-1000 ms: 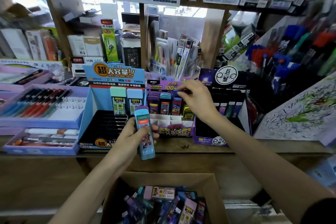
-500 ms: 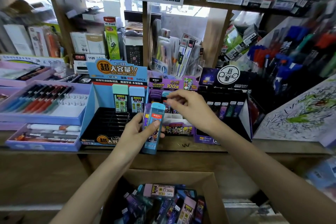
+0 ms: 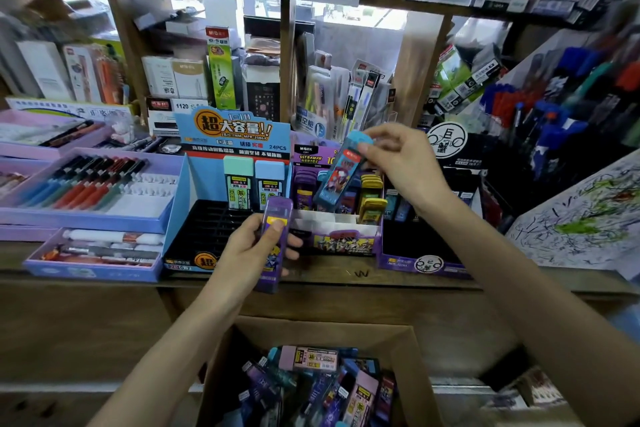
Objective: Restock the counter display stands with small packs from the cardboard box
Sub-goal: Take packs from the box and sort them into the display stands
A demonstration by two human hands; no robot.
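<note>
the left hand (image 3: 249,253) has its grip clamped round a purple pack (image 3: 275,218), upright just above the desk (image 3: 381,274) edge. the right hand (image 3: 405,166) grip pinches a blue pack (image 3: 337,177) by its top, tilted over the purple display stand (image 3: 339,240), perhaps touching the stocked packs (image 3: 371,184). loose packs (image 3: 311,360) fill the cardboard box (image 3: 311,331) below.

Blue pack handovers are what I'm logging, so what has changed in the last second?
The right hand left the purple cardboard display stand, pinched the flat blue plastic pack by its top out of the left hand and raised it, tilted, over that stand. The left hand still grips a flat purple plastic pack. Stands and the brown cardboard box stayed put.
</note>
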